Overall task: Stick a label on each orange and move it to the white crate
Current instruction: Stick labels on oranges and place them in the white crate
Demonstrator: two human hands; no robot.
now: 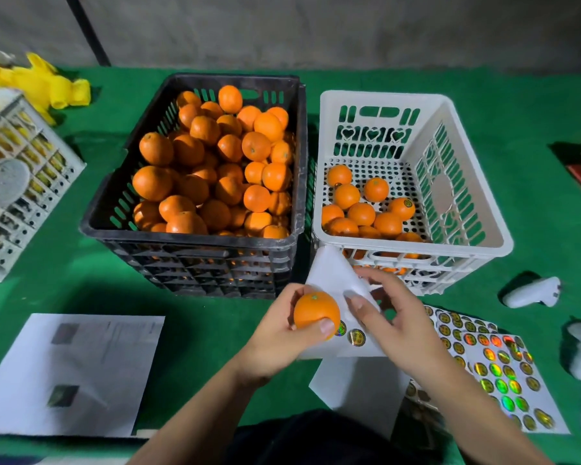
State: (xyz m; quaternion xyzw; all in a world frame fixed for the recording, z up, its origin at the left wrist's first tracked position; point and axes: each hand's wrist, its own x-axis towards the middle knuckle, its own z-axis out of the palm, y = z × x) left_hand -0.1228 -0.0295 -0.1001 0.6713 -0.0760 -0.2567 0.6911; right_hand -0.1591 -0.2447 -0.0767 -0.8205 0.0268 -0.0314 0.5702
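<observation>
Left hand holds an orange while the right hand works a label sheet, in front of the two crates.

The left hand (284, 325) curls its fingers and thumb round an orange (316, 310) near the table's front edge, just below the white crate (477, 209). The right hand (393, 317) pinches a mostly peeled label sheet (329, 273), bent upward, with two round labels (356, 337) left on it. The black crate (195, 260), heaped with oranges, stands touching the white crate's left side; the white crate holds about ten oranges. More label sheets (503, 374) lie toward the front right corner, printed paper (71, 374) toward the front left.
</observation>
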